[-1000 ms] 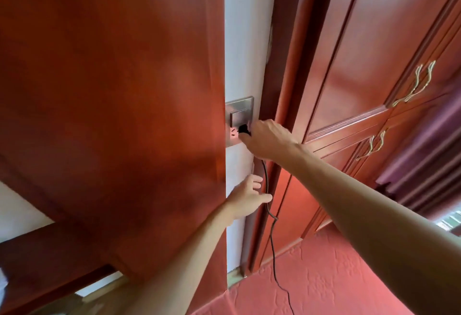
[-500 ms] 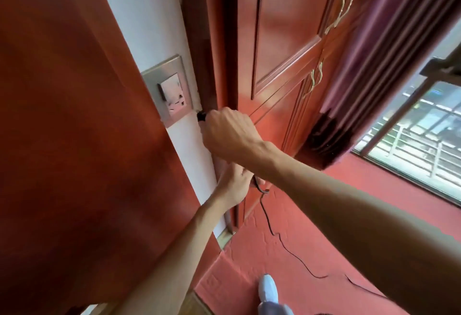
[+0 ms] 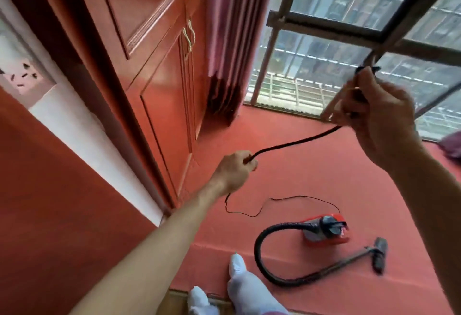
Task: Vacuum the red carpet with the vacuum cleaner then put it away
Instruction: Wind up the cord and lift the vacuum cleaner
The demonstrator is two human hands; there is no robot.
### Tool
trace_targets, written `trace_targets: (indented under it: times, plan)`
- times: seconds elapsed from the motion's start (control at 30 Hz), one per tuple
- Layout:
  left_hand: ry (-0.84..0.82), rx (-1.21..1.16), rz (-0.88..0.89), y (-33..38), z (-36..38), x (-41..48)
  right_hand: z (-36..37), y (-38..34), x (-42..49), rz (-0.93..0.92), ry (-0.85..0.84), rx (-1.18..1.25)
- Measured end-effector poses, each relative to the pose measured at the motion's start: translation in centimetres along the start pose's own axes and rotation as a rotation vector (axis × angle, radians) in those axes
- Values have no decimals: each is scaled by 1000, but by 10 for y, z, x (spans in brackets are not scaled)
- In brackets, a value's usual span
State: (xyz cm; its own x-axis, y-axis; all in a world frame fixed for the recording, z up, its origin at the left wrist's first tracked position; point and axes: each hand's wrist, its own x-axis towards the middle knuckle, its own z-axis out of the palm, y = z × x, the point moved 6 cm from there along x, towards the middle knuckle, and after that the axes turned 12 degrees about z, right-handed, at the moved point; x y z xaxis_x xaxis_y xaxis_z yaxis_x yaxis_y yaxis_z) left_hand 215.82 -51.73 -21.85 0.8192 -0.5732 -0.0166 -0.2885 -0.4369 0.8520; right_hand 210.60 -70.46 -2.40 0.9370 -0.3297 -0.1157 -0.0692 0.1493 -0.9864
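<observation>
A small red vacuum cleaner (image 3: 325, 230) sits on the red carpet (image 3: 311, 170), its black hose (image 3: 259, 252) looping to a wand and floor brush (image 3: 379, 255) lying flat. My right hand (image 3: 379, 117), raised at the right, grips the black plug end of the power cord (image 3: 294, 143). My left hand (image 3: 235, 171) grips the same cord lower down. The cord stretches between both hands. From my left hand it trails in a loose curve over the carpet to the vacuum.
A wall socket (image 3: 23, 75) is on the white wall at the left, with nothing plugged in. Red wooden wardrobe doors (image 3: 159, 65) stand beside it, then a purple curtain (image 3: 232, 40) and a barred window (image 3: 349, 40). My white-socked feet (image 3: 239, 274) stand at the carpet's near edge.
My right hand pulled the plug out of the socket and swung it right. My left hand took hold of the cord. The view turned toward the window and floor.
</observation>
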Motion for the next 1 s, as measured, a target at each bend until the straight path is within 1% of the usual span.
trace_targets:
  times: [0.07,0.13,0.17,0.2,0.23,0.27,0.33,0.4,0.43,0.47,0.6,0.7,0.77,0.83,0.87,0.93,1.0]
  plan:
    - [-68,43,82,15,19,15,-38,-5,-20,-24,53,131]
    - [-128,105,140,23,40,26,-64,-13,-39,-91,-8,198]
    - [-165,132,143,21,52,30,-80,-16,-44,-108,-39,218]
    - [-204,145,113,18,62,34,-99,-18,-48,-100,-61,226]
    - [-228,134,55,12,70,37,-118,-20,-50,-96,-44,206]
    - [-223,84,-26,7,75,41,-141,-20,-53,-101,50,174]
    - [-114,-118,-179,4,75,54,-176,-15,-60,-158,297,102]
    - [-20,-365,-267,18,70,73,-179,7,-61,-200,509,38]
    - [-5,-490,-302,28,67,83,-176,27,-56,-166,560,33]
    - [10,-610,-332,40,63,93,-173,53,-47,-104,566,60]
    - [45,-951,-352,89,49,122,-182,164,-1,281,661,309]
    - [24,-1142,-325,119,46,135,-157,214,33,524,558,507]
    - [10,-1211,-293,135,43,142,-142,235,48,640,500,498]
    - [6,-1254,-284,147,38,149,-134,248,56,708,490,385]
    - [9,-1276,-286,151,35,151,-132,252,59,712,492,351]
    - [27,-1321,-287,158,28,152,-129,253,69,682,477,331]
    - [81,-1323,-294,154,17,153,-130,248,83,636,466,266]
